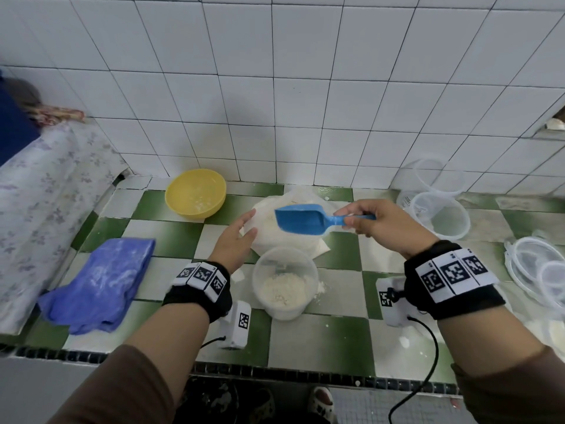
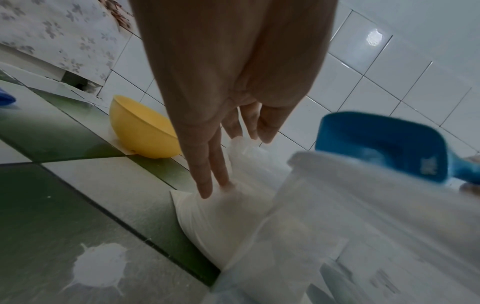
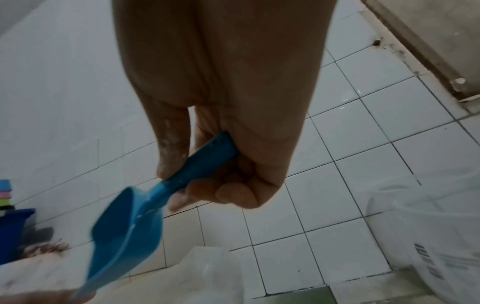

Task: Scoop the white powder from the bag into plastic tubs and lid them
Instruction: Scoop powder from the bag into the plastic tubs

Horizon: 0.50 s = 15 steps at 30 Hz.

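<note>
Two hands above tub [image 1: 284,283]: right hand [image 1: 379,223] gripping blue scoop [image 1: 301,218] handle; left hand [image 1: 237,237], fingers straight, touching bag [image 1: 305,240] behind tub. Powder [image 1: 282,289] inside tub on counter [image 1: 321,341].

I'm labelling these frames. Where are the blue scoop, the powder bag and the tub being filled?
blue scoop [image 1: 301,219]: head view, on the bowl of the scoop.
powder bag [image 2: 207,218]: left wrist view, on its bulging side.
tub being filled [image 1: 284,261]: head view, on its inner wall.
</note>
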{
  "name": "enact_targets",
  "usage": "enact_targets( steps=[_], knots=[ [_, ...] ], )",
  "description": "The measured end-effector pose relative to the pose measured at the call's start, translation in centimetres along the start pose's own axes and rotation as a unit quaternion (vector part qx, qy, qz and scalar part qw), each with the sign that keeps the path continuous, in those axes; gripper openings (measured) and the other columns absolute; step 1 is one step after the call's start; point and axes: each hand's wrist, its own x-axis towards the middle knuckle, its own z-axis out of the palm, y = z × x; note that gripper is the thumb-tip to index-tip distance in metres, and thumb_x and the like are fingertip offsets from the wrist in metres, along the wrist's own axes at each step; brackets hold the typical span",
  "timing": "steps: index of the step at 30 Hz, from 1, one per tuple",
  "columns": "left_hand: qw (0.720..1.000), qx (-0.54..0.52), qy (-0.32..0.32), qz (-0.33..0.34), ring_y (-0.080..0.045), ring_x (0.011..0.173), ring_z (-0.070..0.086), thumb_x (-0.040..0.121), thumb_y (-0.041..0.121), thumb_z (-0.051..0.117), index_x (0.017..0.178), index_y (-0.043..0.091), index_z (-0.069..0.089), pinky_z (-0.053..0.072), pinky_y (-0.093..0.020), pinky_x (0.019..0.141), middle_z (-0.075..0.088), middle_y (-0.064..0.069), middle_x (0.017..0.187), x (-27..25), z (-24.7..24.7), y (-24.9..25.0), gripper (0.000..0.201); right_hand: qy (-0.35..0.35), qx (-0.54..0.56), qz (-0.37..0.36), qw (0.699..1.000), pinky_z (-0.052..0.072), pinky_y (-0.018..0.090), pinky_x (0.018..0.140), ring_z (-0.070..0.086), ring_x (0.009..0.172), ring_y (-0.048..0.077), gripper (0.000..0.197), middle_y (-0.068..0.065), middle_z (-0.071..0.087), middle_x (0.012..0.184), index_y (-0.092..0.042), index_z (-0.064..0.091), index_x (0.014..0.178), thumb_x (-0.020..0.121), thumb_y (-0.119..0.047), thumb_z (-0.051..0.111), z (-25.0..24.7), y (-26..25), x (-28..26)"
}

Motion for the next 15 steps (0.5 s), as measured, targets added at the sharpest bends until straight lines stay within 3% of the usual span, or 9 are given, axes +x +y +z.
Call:
enact_targets(
  steps=[3,5,6,8,11,15],
  knots=[
    [1.0,0.004,0.008,-0.002,-0.023,0.129,0.045,0.098,0.019,0.05,0.138,0.032,0.046,0.038,-0.047,0.109,0.046,0.001,0.142,0.3,0.1,0.1,0.042,0.052,-0.067,0.005,0.996,0.04,0.015,0.066,0.052,0.066,0.004,0.016,-0.005,0.059,0.075,-0.013,0.067,0.1,0.092,-0.009,0.054,0.5,0.5,1.1],
    [1.0,0.012,0.018,0.0,-0.023,0.128,0.046,0.098,0.021,0.05,0.138,0.031,0.046,0.04,-0.048,0.107,0.046,0.0,0.142,0.5,0.2,0.2,0.042,0.086,-0.143,-0.006,0.986,0.034,0.01,0.06,0.046,0.066,0.007,0.015,-0.01,0.054,0.075,-0.012,0.067,0.101,0.092,-0.01,0.055,1.0,0.7,1.8],
    [1.0,0.017,0.026,-0.001,-0.024,0.128,0.046,0.098,0.022,0.051,0.138,0.03,0.046,0.041,-0.048,0.107,0.047,0.0,0.142,0.5,0.3,0.3,0.042,0.098,-0.176,-0.011,0.979,0.032,0.009,0.058,0.046,0.068,0.008,0.016,-0.006,0.056,0.08,-0.011,0.067,0.102,0.092,-0.011,0.054,1.3,0.7,2.0],
    [0.999,0.026,0.042,-0.006,-0.024,0.126,0.047,0.097,0.023,0.052,0.139,0.028,0.046,0.042,-0.047,0.105,0.047,0.0,0.142,0.7,0.4,0.5,0.043,0.109,-0.237,-0.028,0.965,0.031,0.018,0.064,0.049,0.082,0.018,0.019,0.009,0.059,0.097,-0.01,0.066,0.106,0.093,-0.012,0.053,1.8,0.7,2.6],
    [0.998,0.037,0.057,-0.016,-0.023,0.125,0.047,0.097,0.023,0.053,0.14,0.026,0.045,0.042,-0.046,0.105,0.047,0.0,0.141,0.9,0.4,0.7,0.044,0.1,-0.348,-0.068,0.93,0.033,0.027,0.074,0.05,0.098,0.03,0.028,0.015,0.056,0.103,-0.008,0.062,0.116,0.091,-0.004,0.05,2.6,0.5,3.3],
    [0.996,0.055,0.063,-0.023,-0.023,0.127,0.046,0.097,0.026,0.054,0.142,0.025,0.043,0.042,-0.046,0.105,0.046,0.001,0.143,1.1,0.5,0.9,0.047,0.04,-0.47,-0.071,0.879,0.038,0.03,0.081,0.049,0.103,0.029,0.034,0.014,0.055,0.108,-0.007,0.056,0.118,0.087,0.001,0.045,3.1,-0.8,4.1]
  ],
)
